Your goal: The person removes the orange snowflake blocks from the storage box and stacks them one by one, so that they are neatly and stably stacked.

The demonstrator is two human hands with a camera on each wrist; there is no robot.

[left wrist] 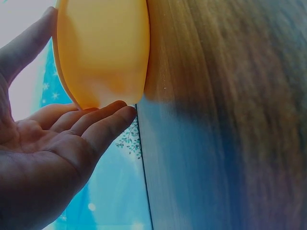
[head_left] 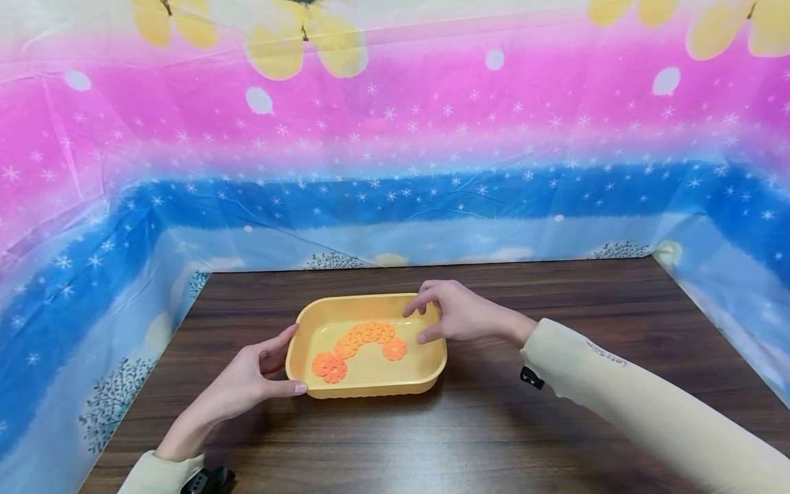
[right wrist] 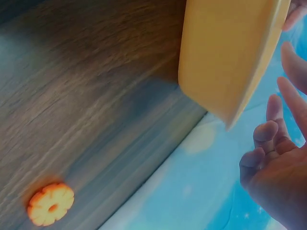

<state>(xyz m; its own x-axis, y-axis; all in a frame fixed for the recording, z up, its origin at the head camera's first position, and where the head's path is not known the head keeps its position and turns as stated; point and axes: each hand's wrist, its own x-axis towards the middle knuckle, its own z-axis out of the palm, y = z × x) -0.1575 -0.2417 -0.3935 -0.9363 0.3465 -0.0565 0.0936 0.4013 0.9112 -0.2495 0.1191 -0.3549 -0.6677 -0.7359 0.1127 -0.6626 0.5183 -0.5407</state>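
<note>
A yellow plastic tray (head_left: 376, 391) with rounded corners stands on the wooden table. Several orange notched discs (head_left: 347, 347), flower-shaped with holes in the middle, lie in an arc on its floor, with two overlapping at the left end. My left hand (head_left: 237, 384) holds the tray's left end, thumb at the front corner and fingers against the outer wall. Over the right end hovers my right hand (head_left: 463, 312), thumb and forefinger spread apart, nothing between them. The right wrist view shows that hand beside the tray's outer wall (right wrist: 225, 52), its fingers loosely bent.
One more orange disc (right wrist: 60, 196) lies on the table in the right wrist view; the right hand or arm hides it in the head view. A printed cloth (head_left: 382, 199) with snowflakes and butterflies hangs around the back and sides of the table (head_left: 395, 446).
</note>
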